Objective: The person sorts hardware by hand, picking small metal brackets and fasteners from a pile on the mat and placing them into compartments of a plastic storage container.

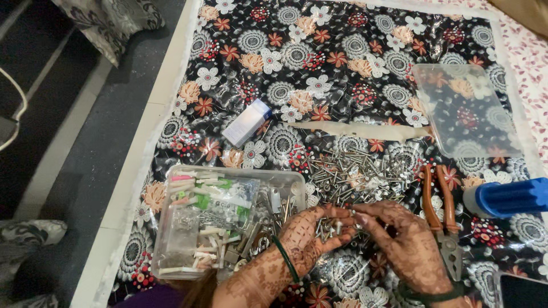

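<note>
**Loose screws held over a patterned cloth: handling findings**

While both hands work near the front edge of the flowered cloth (342,45), we record the following. Our left hand (311,236) is cupped palm up, holding a small bunch of screws (326,228). Our right hand (399,242) meets it, its fingertips (361,219) pinched narrowly at the same bunch. Whether they grip a single screw we cannot tell.

Risk, as we judge it: the cupped palm is shallow, so a tilt of the wrist could spill screws onto the busy pattern, where they would be hard to find. The large heap of screws (354,171) lies just behind the hands, so spilled pieces could mix back in.

The held screws lie roughly parallel, long axes running from the front edge toward the back; which end is the head we cannot make out.

A clear plastic box (228,219) of small parts sits left of the hands, orange-handled pliers (442,219) right.
</note>
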